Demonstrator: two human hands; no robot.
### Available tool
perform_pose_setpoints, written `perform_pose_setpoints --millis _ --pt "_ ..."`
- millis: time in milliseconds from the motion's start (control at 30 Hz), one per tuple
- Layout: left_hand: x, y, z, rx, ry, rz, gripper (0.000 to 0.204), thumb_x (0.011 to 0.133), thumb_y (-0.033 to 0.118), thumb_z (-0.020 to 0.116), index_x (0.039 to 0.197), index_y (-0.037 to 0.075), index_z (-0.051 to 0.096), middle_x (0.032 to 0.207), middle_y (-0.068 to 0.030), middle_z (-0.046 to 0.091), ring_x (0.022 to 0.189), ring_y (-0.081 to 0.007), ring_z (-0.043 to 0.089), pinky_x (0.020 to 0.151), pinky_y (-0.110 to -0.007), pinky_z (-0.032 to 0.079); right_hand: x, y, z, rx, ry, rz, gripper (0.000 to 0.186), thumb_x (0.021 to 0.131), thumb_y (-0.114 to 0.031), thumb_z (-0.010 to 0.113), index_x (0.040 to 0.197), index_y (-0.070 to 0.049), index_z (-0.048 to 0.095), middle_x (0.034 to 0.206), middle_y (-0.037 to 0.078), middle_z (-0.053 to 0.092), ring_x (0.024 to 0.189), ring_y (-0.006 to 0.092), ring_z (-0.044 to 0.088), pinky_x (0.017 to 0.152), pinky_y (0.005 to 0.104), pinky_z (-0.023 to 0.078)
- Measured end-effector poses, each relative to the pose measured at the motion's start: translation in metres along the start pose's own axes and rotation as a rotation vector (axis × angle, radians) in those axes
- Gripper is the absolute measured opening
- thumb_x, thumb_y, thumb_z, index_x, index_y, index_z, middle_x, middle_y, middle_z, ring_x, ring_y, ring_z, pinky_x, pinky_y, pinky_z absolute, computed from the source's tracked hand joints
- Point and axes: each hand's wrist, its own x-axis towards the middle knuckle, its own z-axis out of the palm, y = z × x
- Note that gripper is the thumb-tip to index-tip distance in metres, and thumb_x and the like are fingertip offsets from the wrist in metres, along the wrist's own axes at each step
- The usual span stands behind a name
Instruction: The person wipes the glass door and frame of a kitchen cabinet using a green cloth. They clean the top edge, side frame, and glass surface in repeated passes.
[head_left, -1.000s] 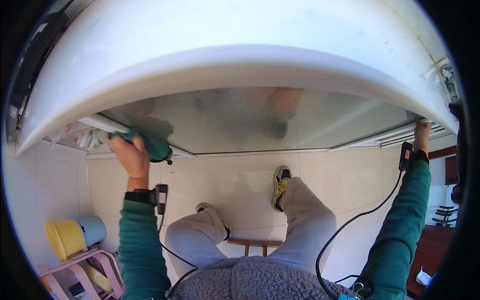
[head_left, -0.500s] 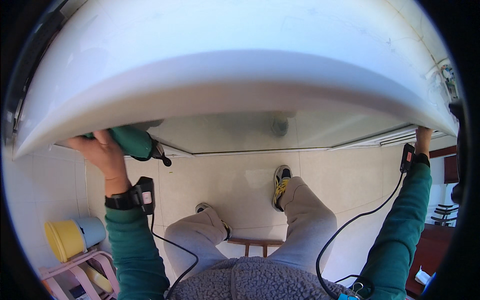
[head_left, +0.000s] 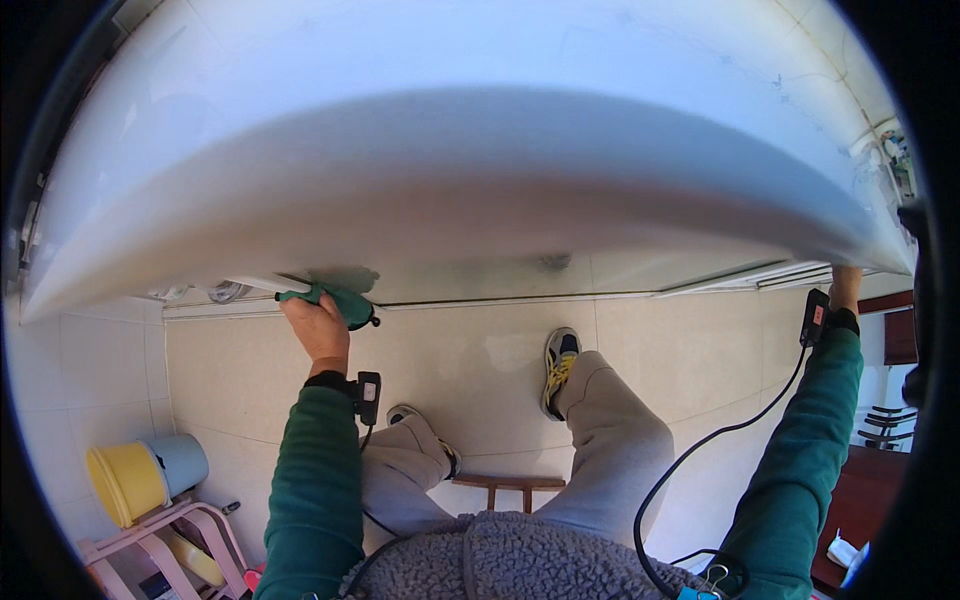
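Note:
My left hand (head_left: 318,330) is closed round a green bottle-like object (head_left: 350,308) with a black end, just below the front edge of the white counter (head_left: 480,130). A glass-fronted door panel (head_left: 480,275) lies beyond it, with a faint green reflection near the object. Under the counter's left end, clear round glassware (head_left: 228,292) shows beside the white frame. My right hand (head_left: 846,288) is raised to the counter's right end, beside the white door frames (head_left: 740,278). The counter hides its fingers.
A yellow bucket (head_left: 125,485) and a light blue bucket (head_left: 182,462) rest on a pink rack (head_left: 190,515) at the lower left. My feet stand on the tiled floor (head_left: 480,360). A wooden stool (head_left: 510,483) is behind my legs. Black cables hang from both wrists.
My left hand has moved right and away from the counter's left end, carrying the green object. Glassware now shows where that hand was. My right hand has barely moved.

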Motion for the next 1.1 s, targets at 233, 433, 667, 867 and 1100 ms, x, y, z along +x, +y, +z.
perform_pose_setpoints --millis 233,433,667,867,1100 --pt "0.055 0.022 -0.068 -0.084 0.174 0.208 0.035 0.085 0.011 0.059 0.112 -0.005 0.047 0.11 -0.0251 0.046 0.104 -0.0457 0.047 0.095 -0.048 0.037 0.01 0.01 -0.003 0.058 0.003 0.157 0.043 0.093 -0.015 0.058 0.131 0.001 0.045 0.127 0.009 0.054 0.115 0.0197 0.05 0.095 0.0297 0.038" --pt "0.037 0.02 -0.041 0.01 0.141 0.21 0.039 0.083 0.01 0.059 0.116 -0.005 0.046 0.116 -0.0269 0.044 0.111 -0.0464 0.044 0.098 -0.048 0.036 0.008 0.003 0.002 0.031 0.062 0.084 0.036 0.092 -0.014 0.06 0.123 0.001 0.053 0.115 0.008 0.06 0.104 0.0175 0.054 0.087 0.0279 0.041" --pt "0.034 0.01 -0.048 0.127 -0.005 0.142 0.035 0.081 0.009 0.061 0.111 -0.004 0.046 0.108 -0.0248 0.048 0.104 -0.0451 0.048 0.09 -0.047 0.04 0.016 0.015 -0.004 -0.002 0.011 0.189 0.027 0.089 -0.011 0.06 0.113 0.002 0.057 0.097 0.004 0.063 0.087 0.0164 0.055 0.082 0.0269 0.042" --pt "0.109 0.075 -0.124 -0.004 0.334 0.354 0.029 0.09 0.015 0.056 0.109 -0.005 0.048 0.105 -0.0207 0.051 0.099 -0.0351 0.05 0.092 -0.041 0.04 0.021 0.024 -0.004 -0.094 0.037 0.158 0.024 0.089 -0.009 0.057 0.11 0.003 0.057 0.1 0.007 0.062 0.091 0.0174 0.055 0.084 0.0289 0.042" --pt "0.132 0.117 -0.154 -0.16 0.46 0.299 0.037 0.099 0.026 0.047 0.116 -0.007 0.05 0.107 -0.0174 0.056 0.099 -0.0274 0.052 0.093 -0.037 0.04 0.01 0.01 0.001 -0.047 0.053 0.1 0.031 0.092 -0.016 0.059 0.118 0.0 0.055 0.107 0.005 0.06 0.094 0.0169 0.054 0.085 0.0296 0.042"
